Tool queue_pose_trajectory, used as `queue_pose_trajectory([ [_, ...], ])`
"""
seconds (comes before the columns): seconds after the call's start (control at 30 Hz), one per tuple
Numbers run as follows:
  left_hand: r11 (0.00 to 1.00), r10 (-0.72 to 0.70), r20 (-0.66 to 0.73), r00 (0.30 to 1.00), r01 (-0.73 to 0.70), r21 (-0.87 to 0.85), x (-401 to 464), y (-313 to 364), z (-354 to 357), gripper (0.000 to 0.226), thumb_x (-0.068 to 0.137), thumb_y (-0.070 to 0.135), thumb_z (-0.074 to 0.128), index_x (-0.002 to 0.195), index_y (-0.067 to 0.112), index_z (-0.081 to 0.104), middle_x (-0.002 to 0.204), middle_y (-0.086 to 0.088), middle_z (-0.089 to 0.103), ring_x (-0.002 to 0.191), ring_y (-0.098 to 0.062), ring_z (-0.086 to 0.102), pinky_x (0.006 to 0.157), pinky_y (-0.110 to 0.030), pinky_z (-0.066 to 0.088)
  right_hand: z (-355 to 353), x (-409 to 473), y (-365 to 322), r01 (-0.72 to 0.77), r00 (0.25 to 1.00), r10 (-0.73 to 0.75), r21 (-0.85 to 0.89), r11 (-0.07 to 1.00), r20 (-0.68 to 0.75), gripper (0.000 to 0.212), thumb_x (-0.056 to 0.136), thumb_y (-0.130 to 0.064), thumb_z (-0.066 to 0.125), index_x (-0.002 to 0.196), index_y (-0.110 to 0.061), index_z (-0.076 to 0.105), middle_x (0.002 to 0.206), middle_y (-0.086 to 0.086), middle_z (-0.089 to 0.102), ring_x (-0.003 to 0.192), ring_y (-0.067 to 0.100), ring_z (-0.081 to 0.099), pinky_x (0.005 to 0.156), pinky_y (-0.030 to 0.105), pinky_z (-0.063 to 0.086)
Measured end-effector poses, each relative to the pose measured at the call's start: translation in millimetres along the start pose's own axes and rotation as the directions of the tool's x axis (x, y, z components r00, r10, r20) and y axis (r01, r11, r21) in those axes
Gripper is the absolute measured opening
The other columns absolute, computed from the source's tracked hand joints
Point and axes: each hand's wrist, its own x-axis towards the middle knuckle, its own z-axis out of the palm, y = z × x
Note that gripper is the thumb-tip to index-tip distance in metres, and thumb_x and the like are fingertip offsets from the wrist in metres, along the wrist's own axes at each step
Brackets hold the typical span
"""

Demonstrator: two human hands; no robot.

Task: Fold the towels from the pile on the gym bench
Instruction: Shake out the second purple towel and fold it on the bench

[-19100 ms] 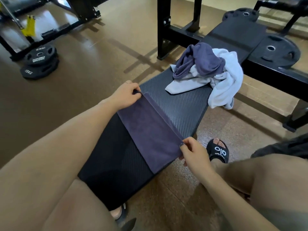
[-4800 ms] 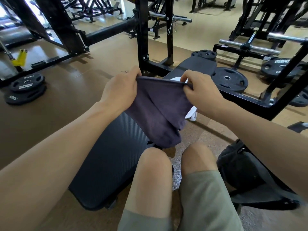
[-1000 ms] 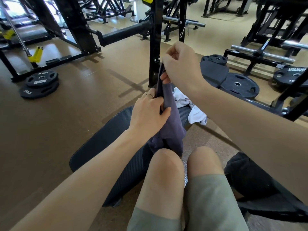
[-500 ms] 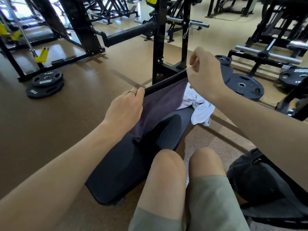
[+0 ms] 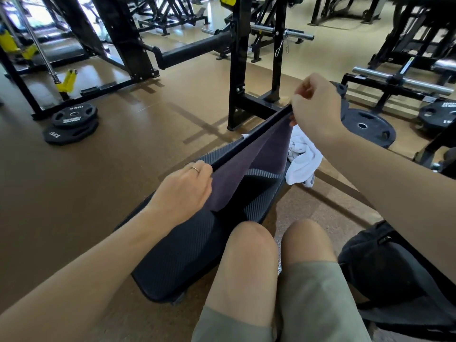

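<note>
Both hands stretch the purple towel (image 5: 249, 169) taut above the worktop (image 5: 187, 253), squaring its edge: left hand (image 5: 183, 191) grip clenched on the 8 o'clock corner, right hand (image 5: 317, 108) grip pinching the 2 o'clock corner.

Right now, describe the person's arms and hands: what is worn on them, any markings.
Both forearms are bare, with no sleeves, watch or bracelet in view. The left hand wears one thin band ring on a finger. The right hand shows no ring or glove on the side visible. No tattoos or other markings show on either arm.
</note>
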Motion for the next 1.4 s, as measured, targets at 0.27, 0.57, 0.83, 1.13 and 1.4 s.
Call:
queue_pose_trajectory([
  [0.27,0.965,-0.117,-0.109,0.987,0.087,-0.247,19.0,-19.1,-36.0,0.016,0.103,0.019,0.051,0.097,0.005,0.058,0.093,-0.007,0.06,0.076,-0.026,0.056,0.066,-0.039,0.047,-3.3,3.6,44.0,-0.116,0.987,0.135,-0.206,0.972,0.085,0.024,0.092,-0.003,0.041,0.103,0.0,0.062,0.093,0.008,0.065,0.068,0.014,0.071,0.057,0.021,0.054],
  [0.57,0.932,0.066,-0.093,0.993,-0.095,-0.349,34.2,-18.0,-47.5,0.016,0.1,0.025,0.061,0.094,0.01,0.058,0.089,0.005,0.055,0.072,-0.013,0.048,0.067,-0.027,0.046,20.4,-59.1,17.6,0.504,0.748,-0.37,-0.109,0.857,0.551,0.042,0.073,-0.016,0.056,0.115,-0.019,0.062,0.116,-0.004,0.062,0.112,0.015,0.055,0.096,0.017,0.04],
  [0.83,0.921,0.172,-0.03,0.985,-0.172,-0.351,37.7,-23.1,-63.1,0.018,0.094,0.023,0.07,0.087,0.012,0.058,0.082,0.008,0.054,0.071,-0.009,0.046,0.067,-0.021,0.041,51.6,-90.1,20.7,0.22,0.755,-0.296,0.199,0.955,0.585,0.005,0.093,-0.015,0.067,0.088,-0.013,0.069,0.086,-0.009,0.072,0.088,0.0,0.064,0.086,0.021,0.048],
  [1.13,0.886,0.237,0.11,0.965,-0.168,-0.432,31.3,-35.6,-73.8,0.01,0.09,0.017,0.072,0.085,0.014,0.064,0.082,0.006,0.059,0.073,-0.01,0.055,0.069,-0.021,0.046,39.3,-90.1,18.8,0.233,0.755,-0.278,0.152,0.96,0.594,0.009,0.084,-0.007,0.062,0.078,-0.01,0.055,0.075,-0.007,0.06,0.076,0.002,0.055,0.081,0.031,0.05],
  [1.4,0.896,0.273,0.175,0.946,-0.183,-0.405,34.2,-41.4,-87.3,0.009,0.089,0.018,0.073,0.084,0.017,0.065,0.082,0.009,0.057,0.073,-0.01,0.055,0.07,-0.016,0.043,37.3,-89.1,7.7,0.273,0.693,-0.316,0.169,0.947,0.648,0.017,0.084,-0.001,0.053,0.093,-0.015,0.059,0.079,0.003,0.056,0.074,0.018,0.051,0.073,0.036,0.047],
])
